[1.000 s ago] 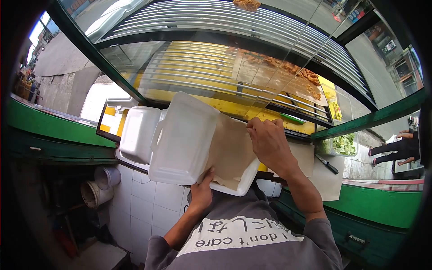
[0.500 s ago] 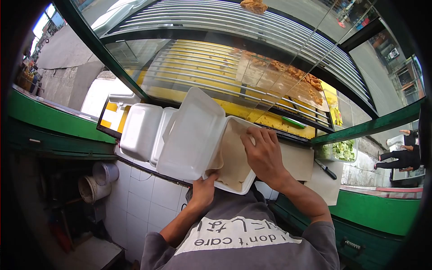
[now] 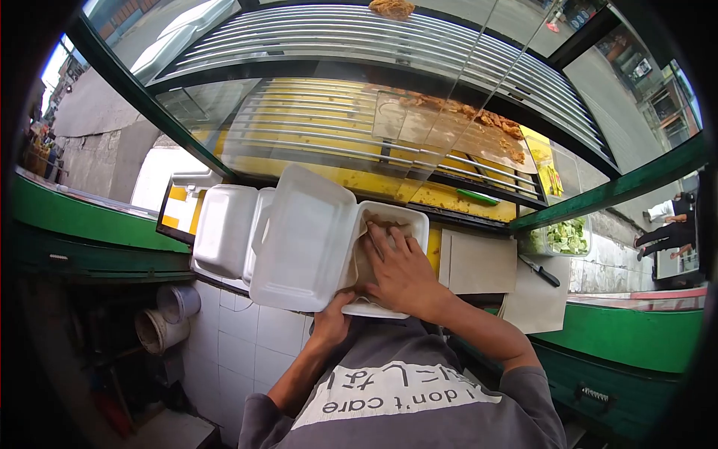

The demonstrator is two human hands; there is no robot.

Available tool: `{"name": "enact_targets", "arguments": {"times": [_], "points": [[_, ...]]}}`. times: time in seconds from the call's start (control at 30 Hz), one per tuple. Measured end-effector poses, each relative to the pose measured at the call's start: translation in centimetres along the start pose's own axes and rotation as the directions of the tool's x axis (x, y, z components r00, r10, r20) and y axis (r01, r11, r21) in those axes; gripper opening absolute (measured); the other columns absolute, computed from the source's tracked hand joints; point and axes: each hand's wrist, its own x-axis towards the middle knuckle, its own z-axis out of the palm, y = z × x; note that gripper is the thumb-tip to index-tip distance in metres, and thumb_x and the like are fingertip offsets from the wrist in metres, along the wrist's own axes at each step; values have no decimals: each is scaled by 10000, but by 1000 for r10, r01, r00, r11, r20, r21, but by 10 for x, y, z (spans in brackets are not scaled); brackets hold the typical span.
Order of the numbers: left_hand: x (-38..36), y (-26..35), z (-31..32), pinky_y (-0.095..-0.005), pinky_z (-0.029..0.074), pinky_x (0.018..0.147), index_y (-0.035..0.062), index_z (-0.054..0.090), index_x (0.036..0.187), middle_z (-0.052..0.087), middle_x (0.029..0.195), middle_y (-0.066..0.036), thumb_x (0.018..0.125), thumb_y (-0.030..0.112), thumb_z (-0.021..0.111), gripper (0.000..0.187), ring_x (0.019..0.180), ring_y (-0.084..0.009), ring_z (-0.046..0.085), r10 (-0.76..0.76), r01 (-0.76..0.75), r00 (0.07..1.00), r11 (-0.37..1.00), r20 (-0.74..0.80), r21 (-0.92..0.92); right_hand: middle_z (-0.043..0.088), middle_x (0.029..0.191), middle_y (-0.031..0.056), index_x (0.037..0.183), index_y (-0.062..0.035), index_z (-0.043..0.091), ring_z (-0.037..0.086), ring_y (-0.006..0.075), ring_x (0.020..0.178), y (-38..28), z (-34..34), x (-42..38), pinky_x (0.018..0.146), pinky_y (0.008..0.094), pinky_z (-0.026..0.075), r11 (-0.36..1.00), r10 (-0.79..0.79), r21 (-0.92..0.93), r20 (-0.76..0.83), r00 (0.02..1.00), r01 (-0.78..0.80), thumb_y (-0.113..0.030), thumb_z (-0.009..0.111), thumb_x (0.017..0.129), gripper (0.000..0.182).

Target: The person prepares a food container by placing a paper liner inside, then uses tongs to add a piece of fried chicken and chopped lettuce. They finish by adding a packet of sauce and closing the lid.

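Note:
An open white foam box [image 3: 303,239] lies at the counter's front edge, its lid tilted to the left. Brown paper [image 3: 357,258] lines its right half. My right hand [image 3: 400,273] presses into that half with its fingers spread on the paper. At the near edge of the box, by the hinge, my left hand [image 3: 331,320] grips the rim, the thumb on top and the other fingers mostly hidden. Closed foam boxes [image 3: 223,224] stand just left of the lid.
Behind the box is a glass case with fried pieces [image 3: 501,123] on a rack. To the right are brown paper sheets [image 3: 477,262], a knife [image 3: 542,273] and a tub of chopped greens [image 3: 568,238]. Buckets [image 3: 178,303] stand at lower left. Two people are outside at far right.
My right hand has moved left and down from the box's far right edge into the paper, its fingers now spread. The paper sits deeper in the box. The view has shifted slightly.

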Motion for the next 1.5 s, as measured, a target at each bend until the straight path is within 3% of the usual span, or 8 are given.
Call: {"name": "enact_targets", "arguments": {"times": [0.3,0.43,0.63,0.7,0.93,1.07,1.33,1.5], "points": [[2,-32,-33,-337,475,842,-2,570,1088,585,1040,-120,826,28,555,264,1004,-225,577,233,-226,971,810,57,542,452,1345,158,1343,-74,457,432,357,1247,33,5,5,1049,439,353,935,-167,293,-125,978,197,-332,725,793,664],[-9,-1,-7,-306,453,811,8,580,1126,597,1074,-69,871,115,584,277,963,-180,562,21,-18,989,1000,-145,22,562,1204,153,1207,-38,575,484,332,1178,86,-5,3,1013,401,389,874,213,485,-405,889,12,-174,685,857,392],[-20,17,3,-275,464,743,28,585,1100,602,1014,-77,876,114,598,240,937,-154,578,-58,47,975,997,-214,-59,538,1284,212,1270,-39,556,440,394,1248,182,19,-2,1051,447,353,917,306,-100,-449,839,-387,-451,620,877,573],[-19,16,2,-270,465,738,30,587,1093,605,1009,-81,876,109,599,231,933,-157,579,-55,41,980,996,-191,-77,473,1358,241,1309,-26,516,378,403,1308,193,4,-1,1070,444,342,816,574,76,-1,819,-573,-612,523,869,733],[-13,15,4,-330,477,851,3,565,1091,593,1052,-109,855,28,563,238,998,-205,581,15,-34,993,987,-121,-158,510,1291,257,1383,-86,437,523,388,1171,203,18,-14,1028,439,397,861,408,-123,-410,816,-493,-606,508,881,727],[-10,18,10,-367,473,906,0,548,1097,580,1062,-124,834,-20,544,264,1026,-229,574,23,-51,992,975,-127,-216,599,1141,181,1279,-103,520,579,364,1059,153,-26,-40,895,442,470,792,610,94,-74,789,-603,-497,569,889,557],[1,8,0,-337,457,910,-10,568,990,580,1013,-104,852,17,548,142,995,-203,570,62,-78,994,980,-94,-181,611,886,122,1114,-48,577,581,308,786,111,-74,-147,704,395,450,801,557,391,-212,803,-453,-228,731,817,380],[3,13,8,-324,457,906,1,578,996,580,1020,-87,853,12,562,144,999,-187,569,36,-53,994,983,-99,-176,625,839,166,1150,-14,536,619,346,745,93,-115,-171,675,387,474,587,711,460,100,696,-666,-204,715,833,411]]}}
